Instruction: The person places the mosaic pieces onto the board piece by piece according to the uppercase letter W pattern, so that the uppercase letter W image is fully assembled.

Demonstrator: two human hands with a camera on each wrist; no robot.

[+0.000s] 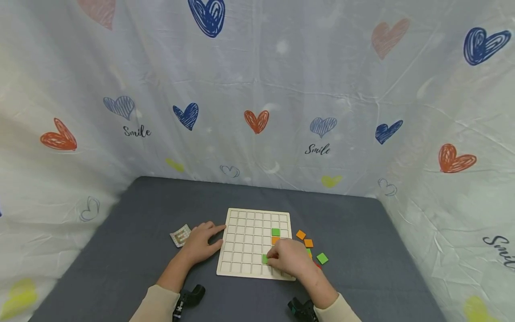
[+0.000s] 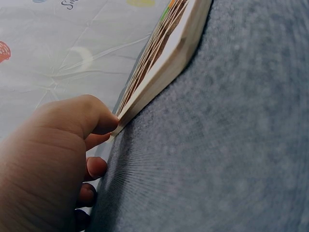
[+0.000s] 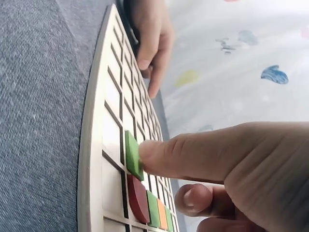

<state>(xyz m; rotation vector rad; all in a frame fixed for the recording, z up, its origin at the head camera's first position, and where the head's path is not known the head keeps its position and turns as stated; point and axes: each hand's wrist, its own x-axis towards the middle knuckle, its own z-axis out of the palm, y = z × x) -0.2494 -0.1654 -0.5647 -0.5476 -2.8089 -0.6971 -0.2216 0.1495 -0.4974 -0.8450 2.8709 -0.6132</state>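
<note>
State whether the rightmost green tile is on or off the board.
Off: the green tile lies on the gray tabletop, right of the grid board.

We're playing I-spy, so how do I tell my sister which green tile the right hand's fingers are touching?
On the dark grey table, find the pale gridded board. Near its edge closest to the person, look for the right hand. Your tile is the green square at its fingers, beside a red piece, and it's the coloured piece farthest left on the board.
</note>
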